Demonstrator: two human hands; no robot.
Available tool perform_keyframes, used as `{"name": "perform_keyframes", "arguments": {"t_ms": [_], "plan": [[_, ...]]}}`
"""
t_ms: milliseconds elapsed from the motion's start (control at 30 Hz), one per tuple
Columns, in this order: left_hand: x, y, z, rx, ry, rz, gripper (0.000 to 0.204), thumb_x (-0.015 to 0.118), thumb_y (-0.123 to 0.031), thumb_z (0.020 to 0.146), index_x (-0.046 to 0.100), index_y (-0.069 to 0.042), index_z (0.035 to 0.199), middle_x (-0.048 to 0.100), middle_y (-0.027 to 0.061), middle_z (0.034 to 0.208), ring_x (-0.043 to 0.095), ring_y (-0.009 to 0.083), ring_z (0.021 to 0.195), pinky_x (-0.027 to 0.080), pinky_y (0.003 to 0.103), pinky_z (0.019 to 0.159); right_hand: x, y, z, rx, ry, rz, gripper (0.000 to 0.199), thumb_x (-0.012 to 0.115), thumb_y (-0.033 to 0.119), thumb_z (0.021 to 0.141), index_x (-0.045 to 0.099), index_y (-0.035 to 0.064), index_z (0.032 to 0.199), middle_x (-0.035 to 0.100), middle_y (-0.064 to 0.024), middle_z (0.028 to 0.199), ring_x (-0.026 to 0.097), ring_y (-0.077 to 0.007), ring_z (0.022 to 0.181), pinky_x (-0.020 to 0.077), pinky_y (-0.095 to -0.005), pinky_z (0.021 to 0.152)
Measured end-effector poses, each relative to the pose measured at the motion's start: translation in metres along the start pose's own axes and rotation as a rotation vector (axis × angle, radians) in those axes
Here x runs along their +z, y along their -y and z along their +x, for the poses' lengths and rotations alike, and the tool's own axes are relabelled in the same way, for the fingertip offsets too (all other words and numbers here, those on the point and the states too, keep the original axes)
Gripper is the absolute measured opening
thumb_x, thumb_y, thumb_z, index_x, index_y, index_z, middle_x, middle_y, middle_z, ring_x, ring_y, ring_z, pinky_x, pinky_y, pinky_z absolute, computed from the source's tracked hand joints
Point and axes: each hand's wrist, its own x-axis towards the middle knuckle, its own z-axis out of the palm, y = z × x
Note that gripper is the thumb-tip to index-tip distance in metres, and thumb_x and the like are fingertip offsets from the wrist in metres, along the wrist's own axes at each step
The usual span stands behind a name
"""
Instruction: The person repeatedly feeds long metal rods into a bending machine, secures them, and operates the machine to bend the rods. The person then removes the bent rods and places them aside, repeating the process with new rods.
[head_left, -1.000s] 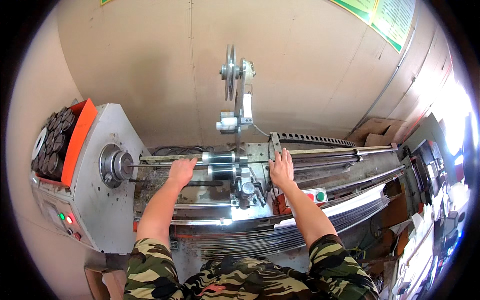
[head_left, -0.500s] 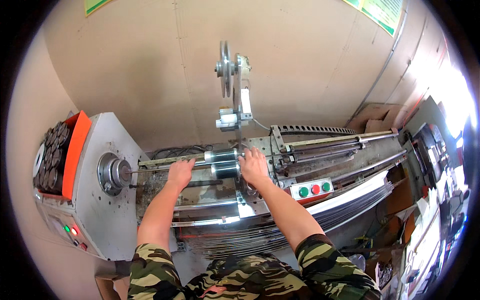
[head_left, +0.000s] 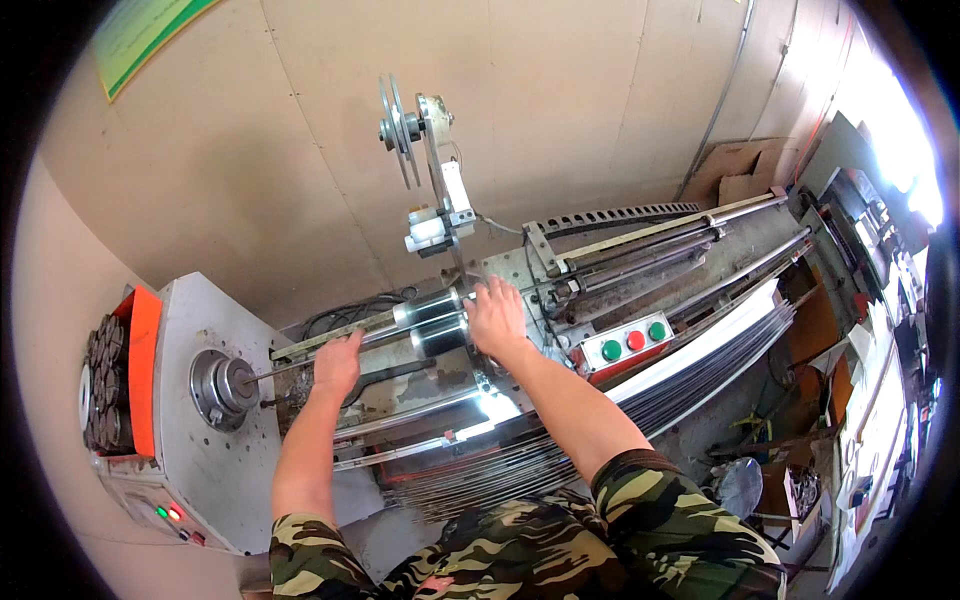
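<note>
Rod runs left-right under both hands: left hand closed around it, right hand flat on dark cylinder.

A green poster with a pale yellow border hangs tilted on the beige wall, far up and to the left of the winding machine. Flattened brown cardboard boxes lean against the same wall just past the machine's right end, behind its long rails. No screen can be made out anywhere near the machine
</note>
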Motion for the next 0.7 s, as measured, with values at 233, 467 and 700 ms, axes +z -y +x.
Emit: {"name": "perform_keyframes", "arguments": {"t_ms": [233,467,700], "plan": [[0.001,0.024,-0.012,0.014,-0.041,-0.017,0.030,0.053,-0.010,0.089,0.062,-0.013,0.117,0.069,0.0129,0.088,0.067,0.0341,0.087,0.052,0.049,0.076,-0.002,0.000,-0.001,0.024,0.002,-0.038,0.043,0.054,0.033,0.097,0.059,0.0009,0.125,0.049,-0.0258,0.142,0.044,-0.0408,0.134,0.0316,-0.0498,0.114],[0.008,0.039,-0.020,0.032,-0.084,-0.016,0.031,0.053,-0.008,0.087,0.062,-0.013,0.117,0.068,0.0119,0.087,0.067,0.0334,0.087,0.052,0.048,0.074,0.000,-0.003,-0.001,0.019,0.010,-0.061,0.043,0.052,0.034,0.098,0.059,0.0006,0.125,0.051,-0.0250,0.141,0.045,-0.0399,0.134,0.0324,-0.0497,0.114],[0.013,0.061,-0.026,0.064,-0.094,-0.068,0.034,0.053,-0.009,0.088,0.062,-0.014,0.121,0.067,0.0139,0.084,0.066,0.0356,0.084,0.051,0.051,0.071,0.001,-0.011,0.000,-0.001,0.000,-0.061,0.042,0.054,0.034,0.098,0.060,0.0025,0.125,0.052,-0.0250,0.140,0.046,-0.0399,0.133,0.0324,-0.0491,0.114]]}}
